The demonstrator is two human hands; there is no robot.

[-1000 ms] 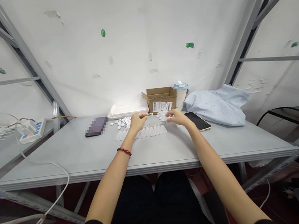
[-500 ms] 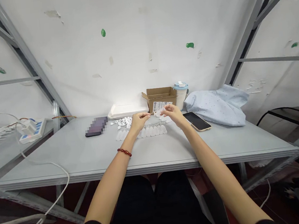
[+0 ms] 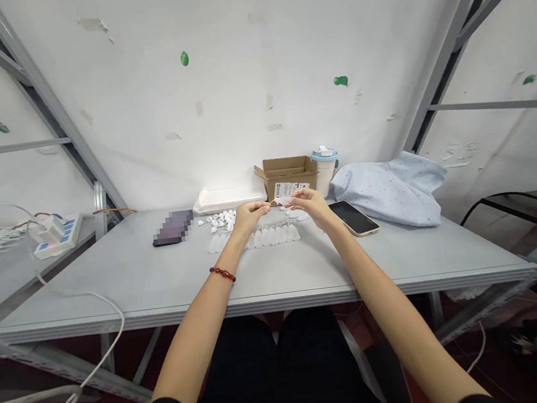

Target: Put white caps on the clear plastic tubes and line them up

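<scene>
The person's left hand [image 3: 250, 218] has thumb and forefinger pressed together on a thin strand [image 3: 272, 201], which sticks out past the fingertips toward the right. The right hand [image 3: 312, 206] pinches a white piece [image 3: 282, 200] by its right side, so that it lies between the two hands, just off the left fingertips, in front of the box [image 3: 288, 168]. Whether strand and piece touch cannot be told. Similar pieces [image 3: 273, 236] lie in a row on the table [image 3: 300, 269], nearer the person.
</scene>
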